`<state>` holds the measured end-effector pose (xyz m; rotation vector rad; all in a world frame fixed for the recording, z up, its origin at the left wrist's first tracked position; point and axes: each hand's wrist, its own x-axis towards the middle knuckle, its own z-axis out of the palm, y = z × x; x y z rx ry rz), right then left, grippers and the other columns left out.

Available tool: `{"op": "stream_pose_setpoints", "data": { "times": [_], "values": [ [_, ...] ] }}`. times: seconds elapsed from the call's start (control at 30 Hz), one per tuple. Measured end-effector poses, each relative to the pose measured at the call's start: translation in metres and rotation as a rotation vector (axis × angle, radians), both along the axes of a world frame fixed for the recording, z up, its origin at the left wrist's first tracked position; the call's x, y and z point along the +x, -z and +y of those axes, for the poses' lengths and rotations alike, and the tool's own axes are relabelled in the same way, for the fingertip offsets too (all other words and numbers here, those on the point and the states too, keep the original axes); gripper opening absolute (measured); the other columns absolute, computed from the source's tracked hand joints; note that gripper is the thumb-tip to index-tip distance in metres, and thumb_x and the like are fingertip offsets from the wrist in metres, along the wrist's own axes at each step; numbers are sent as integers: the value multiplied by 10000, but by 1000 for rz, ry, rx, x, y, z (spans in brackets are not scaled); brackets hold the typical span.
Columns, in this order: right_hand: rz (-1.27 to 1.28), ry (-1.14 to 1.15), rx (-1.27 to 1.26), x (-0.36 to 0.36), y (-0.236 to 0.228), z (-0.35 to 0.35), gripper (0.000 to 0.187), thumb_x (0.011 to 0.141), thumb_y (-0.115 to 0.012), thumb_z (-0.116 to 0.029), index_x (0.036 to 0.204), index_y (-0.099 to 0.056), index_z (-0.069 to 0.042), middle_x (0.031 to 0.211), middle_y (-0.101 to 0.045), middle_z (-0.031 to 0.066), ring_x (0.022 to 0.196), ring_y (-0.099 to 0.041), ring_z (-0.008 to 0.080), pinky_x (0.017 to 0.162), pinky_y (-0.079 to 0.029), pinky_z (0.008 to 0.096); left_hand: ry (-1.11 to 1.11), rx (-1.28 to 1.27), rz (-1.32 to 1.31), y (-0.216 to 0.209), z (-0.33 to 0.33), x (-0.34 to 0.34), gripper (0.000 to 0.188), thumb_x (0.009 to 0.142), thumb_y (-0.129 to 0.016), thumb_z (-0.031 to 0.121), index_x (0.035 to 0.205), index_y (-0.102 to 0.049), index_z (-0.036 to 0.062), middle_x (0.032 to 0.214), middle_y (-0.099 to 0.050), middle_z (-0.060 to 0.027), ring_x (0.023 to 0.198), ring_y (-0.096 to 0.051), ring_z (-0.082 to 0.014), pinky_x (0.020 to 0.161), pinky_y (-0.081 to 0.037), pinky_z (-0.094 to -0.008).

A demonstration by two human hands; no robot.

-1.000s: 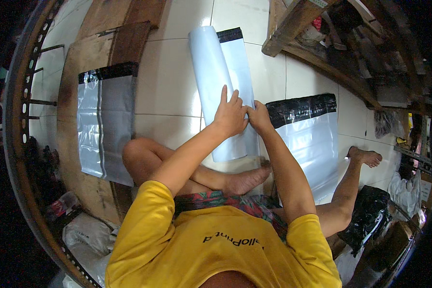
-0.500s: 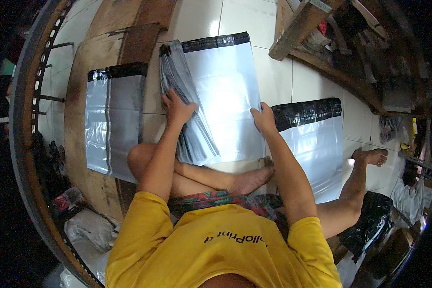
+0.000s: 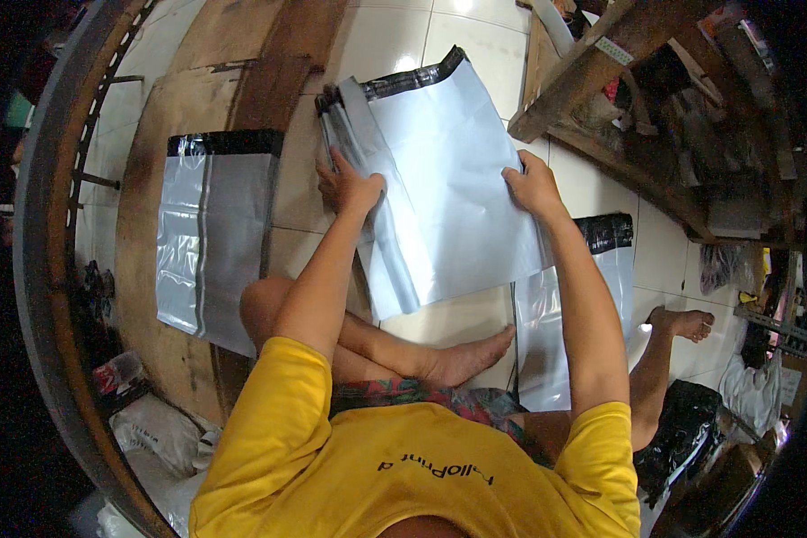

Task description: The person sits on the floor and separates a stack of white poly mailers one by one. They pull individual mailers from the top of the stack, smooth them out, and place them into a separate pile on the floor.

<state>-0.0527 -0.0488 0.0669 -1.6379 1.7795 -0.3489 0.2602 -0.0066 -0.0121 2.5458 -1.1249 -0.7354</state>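
Observation:
A wide sheaf of silver-grey plastic mailing bags (image 3: 466, 188) with black top strips is held above the floor in front of me. Its left side is folded over into a layered strip. My left hand (image 3: 351, 186) is closed around that folded strip, the thumb on top and some fingers hidden beneath. My right hand (image 3: 533, 184) pinches the sheaf's right edge, which tilts up. Left of it lies a folded stack of similar bags (image 3: 233, 233) on a wooden board. On my right, another stack of bags (image 3: 592, 296) is partly covered by the held sheaf and my forearm.
Wooden boards (image 3: 166, 296) lie on the white tiled floor (image 3: 386, 36). A wooden rack (image 3: 619, 170) stands at the far right. My crossed leg and foot (image 3: 462, 359) are just below the sheaf. A black plastic bag (image 3: 681, 430) sits at the lower right.
My right hand has moved up and right, lifting and swinging the sheaf's right side over the right-hand stack. My left hand has shifted slightly right, still on the folded side.

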Motion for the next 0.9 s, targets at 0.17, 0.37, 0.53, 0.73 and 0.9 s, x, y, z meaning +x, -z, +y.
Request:
{"op": "stream_pose_setpoints", "data": {
  "times": [0.17,0.37,0.53,0.73,0.9],
  "values": [
    [30,-2,111,-32,62,-28,450,850,-690,-248,1213,-640,14,1190,-676,260,1133,-643,405,989,-494,459,-192,-139,195,-23,-13,-11,1186,749,-722,585,1619,-57,128,1588,-161,-345,1455,-230,-513,1190,-232,-582],
    [5,8,102,-34,77,-18,494,850,-693,-248,1255,-619,27,1229,-656,273,1169,-627,404,1017,-477,454,23,71,-207,-39,-21,-43,1228,713,-782,563,1608,-107,62,1651,-62,-269,1475,-252,-471,1214,-236,-519],
    [30,7,84,-37,87,-15,530,865,-677,-239,1313,-574,25,1261,-636,284,1186,-614,415,1033,-467,455,-63,-78,-19,9,-20,7,1046,778,-702,377,1596,-133,61,1573,-251,-325,1446,-301,-472,1191,-271,-530],
    [-89,-49,91,-40,95,-14,616,927,-588,-140,1492,-392,10,1387,-572,242,1257,-578,347,1072,-433,393,-250,-72,244,37,-15,51,718,844,-662,360,1394,-447,-48,1384,-471,-296,1263,-506,-444,1079,-408,-538],
    [-76,-157,136,-46,105,-15,689,952,-509,-190,1557,-257,23,1529,-399,298,1426,-408,392,1193,-307,401,-199,53,-147,20,-13,3,606,868,-651,340,1317,-487,-32,1327,-494,-274,1196,-524,-446,1034,-439,-522]
  ]
}}
